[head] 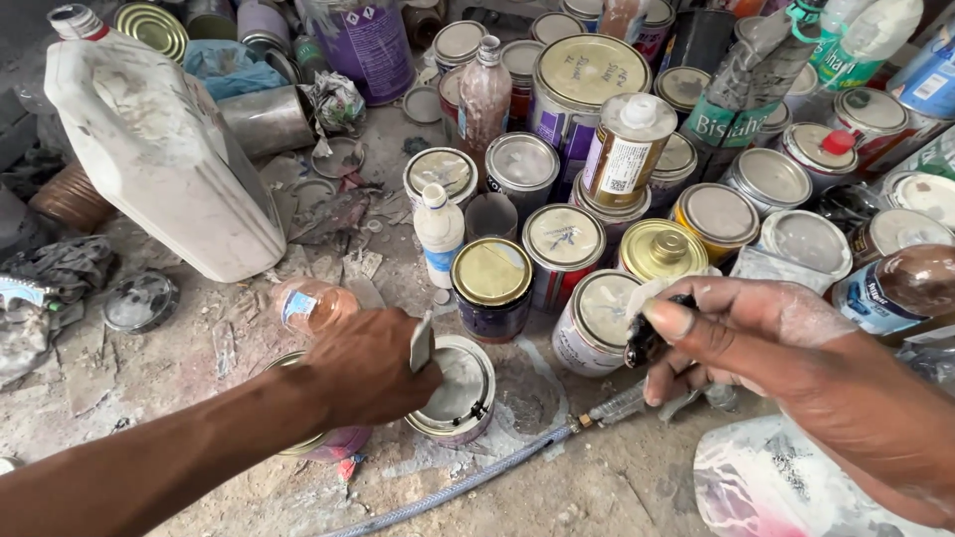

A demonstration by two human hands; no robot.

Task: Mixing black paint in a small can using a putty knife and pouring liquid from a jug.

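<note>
A: Left hand?
B: Knuckles up, gripping a thin flat metal piece at the rim of a small open tin on the dusty floor.

A: Right hand?
B: Near right, paint-smeared, closed around a dark tool. A braided hose runs from below it toward the near left.

A: Surroundings?
B: Lidded paint cans crowd the far right. A gold-lidded dark can stands just beyond the open tin. A white jerrycan leans far left.
</note>
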